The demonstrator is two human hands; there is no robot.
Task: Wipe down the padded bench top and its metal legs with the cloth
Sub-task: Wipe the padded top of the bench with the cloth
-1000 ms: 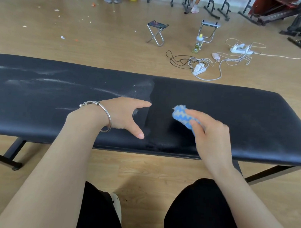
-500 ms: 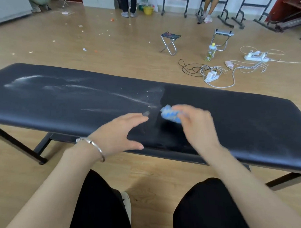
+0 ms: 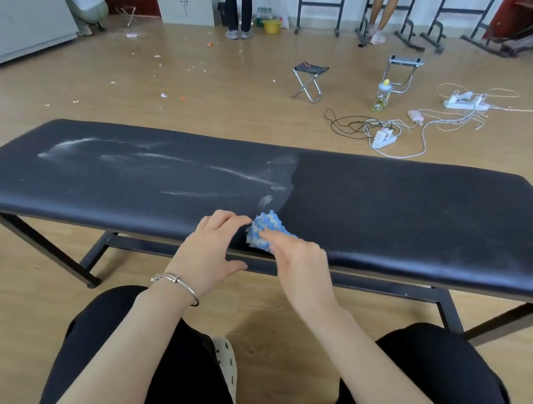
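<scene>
Nothing in view can be read: no text, label, brand, number or sign. The bottle [image 3: 381, 98] standing on the floor [image 3: 195, 95] has a printed pattern on its side, but it is too small and blurred to tell whether it includes any lettering.

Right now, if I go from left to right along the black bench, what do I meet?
White dust streaks at the far left → left hand → blue cloth → right hand holding the cloth → the clean, dark stretch of bench top.
</scene>
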